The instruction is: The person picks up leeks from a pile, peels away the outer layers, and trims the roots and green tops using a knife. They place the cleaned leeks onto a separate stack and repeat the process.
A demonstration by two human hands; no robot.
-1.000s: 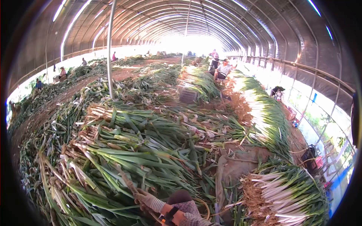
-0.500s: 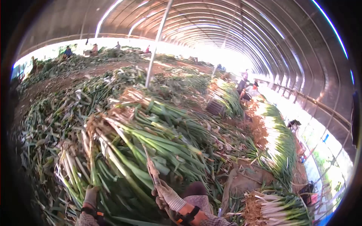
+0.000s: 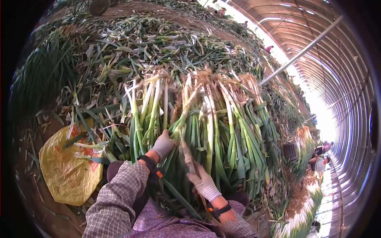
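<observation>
A thick pile of green onions (image 3: pixel 232 119) lies before me, roots away from me and green leaves toward my lap. My left hand (image 3: pixel 164 146), in a pale glove, is closed around a green onion stalk (image 3: pixel 184 114) at the left-middle of the pile. My gloved right hand (image 3: pixel 204 185) grips a long, narrow, soil-brown tool (image 3: pixel 185 152) that points up toward that stalk. Its tip comes close to the stalk, right of my left fingers. Whether the tool is a blade or a stick I cannot tell.
A crumpled yellow sack (image 3: pixel 69 164) lies on the ground at left. Loose leaves and trimmings (image 3: pixel 158 41) cover the ground beyond the pile. Neatly laid green onions (image 3: pixel 299 210) and a dark crate (image 3: pixel 291 151) are at right, near people (image 3: pixel 320 160). A slanting pole (image 3: pixel 301 51) rises behind.
My view has turned left and down, bringing the pile to the centre and the yellow sack into view. My left hand has moved up along the stalks; my right hand still holds the tool.
</observation>
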